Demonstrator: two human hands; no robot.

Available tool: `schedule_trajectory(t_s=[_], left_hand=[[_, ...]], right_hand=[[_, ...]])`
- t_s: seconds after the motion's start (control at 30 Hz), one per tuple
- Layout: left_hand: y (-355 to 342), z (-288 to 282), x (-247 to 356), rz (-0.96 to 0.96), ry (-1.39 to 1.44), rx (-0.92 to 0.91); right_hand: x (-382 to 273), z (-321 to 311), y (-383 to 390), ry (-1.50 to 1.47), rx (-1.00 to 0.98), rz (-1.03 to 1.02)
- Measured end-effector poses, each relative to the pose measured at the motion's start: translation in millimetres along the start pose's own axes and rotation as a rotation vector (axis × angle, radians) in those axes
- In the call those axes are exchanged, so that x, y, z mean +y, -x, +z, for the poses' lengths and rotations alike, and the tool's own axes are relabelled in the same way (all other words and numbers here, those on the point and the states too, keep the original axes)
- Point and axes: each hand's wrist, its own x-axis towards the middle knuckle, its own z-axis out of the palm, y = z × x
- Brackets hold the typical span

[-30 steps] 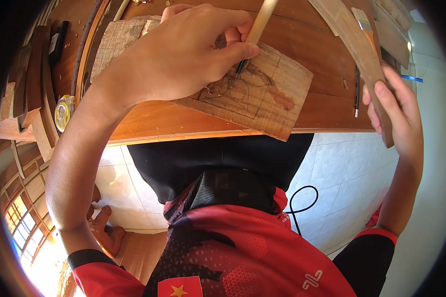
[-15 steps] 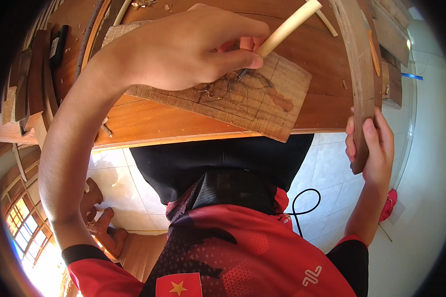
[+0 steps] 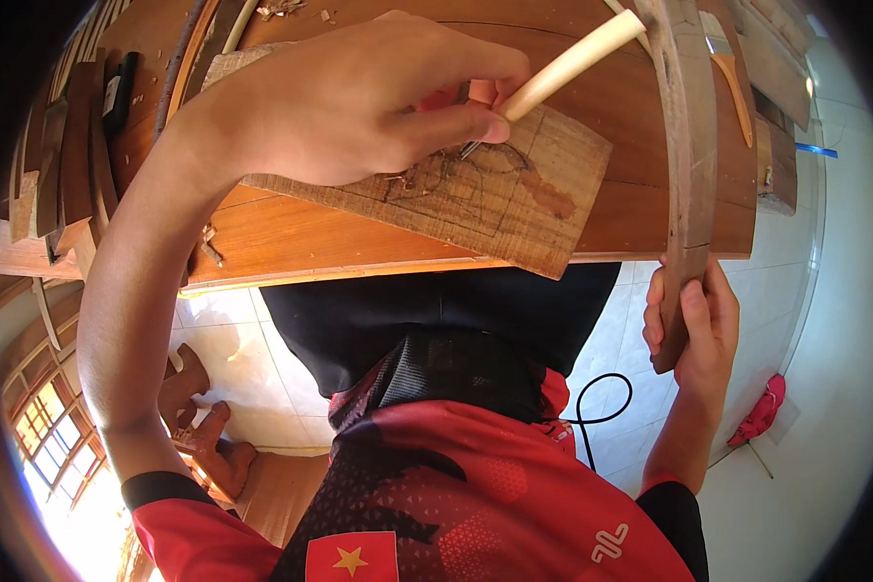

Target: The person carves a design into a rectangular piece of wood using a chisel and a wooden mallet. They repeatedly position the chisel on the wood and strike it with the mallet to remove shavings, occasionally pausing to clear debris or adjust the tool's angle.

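My left hand (image 3: 378, 107) is closed around a carving chisel with a pale round wooden handle (image 3: 572, 66). Its short metal blade (image 3: 470, 149) meets a wooden board (image 3: 553, 199), where dark outlines and shallow cuts mark the surface. My fingers hide the middle of the tool. On the right, my right hand (image 3: 696, 315) grips the lower end of a long, flat wooden bar (image 3: 689, 165). The bar's upper part lies beside the handle's end; whether they touch, I cannot tell.
The board rests on a brown wooden tabletop (image 3: 359, 242). A paintbrush (image 3: 735, 92) lies beyond the bar. Wood strips (image 3: 68, 165) and a black object (image 3: 118, 92) are at the left. Wood shavings (image 3: 281, 8) lie at the far edge. Carved wooden pieces (image 3: 213, 446) stand on the floor.
The wooden bar and my right hand have moved left and nearer my body, bringing the bar close to the handle's end. The chisel has tilted slightly lower; my left hand has barely moved.
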Motion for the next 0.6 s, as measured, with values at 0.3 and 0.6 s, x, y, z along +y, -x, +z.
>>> schedule_trajectory(t_s=[0.3,0.6], left_hand=[[-4.9,-5.3,0.0,0.032,-0.017,-0.072],[-9.6,-3.7,9.1,0.011,-0.075,-0.113]], right_hand=[[3.0,2.0,3.7,-0.016,-0.022,0.026],[6.3,0.6,12.6,-0.032,-0.005,0.006]])
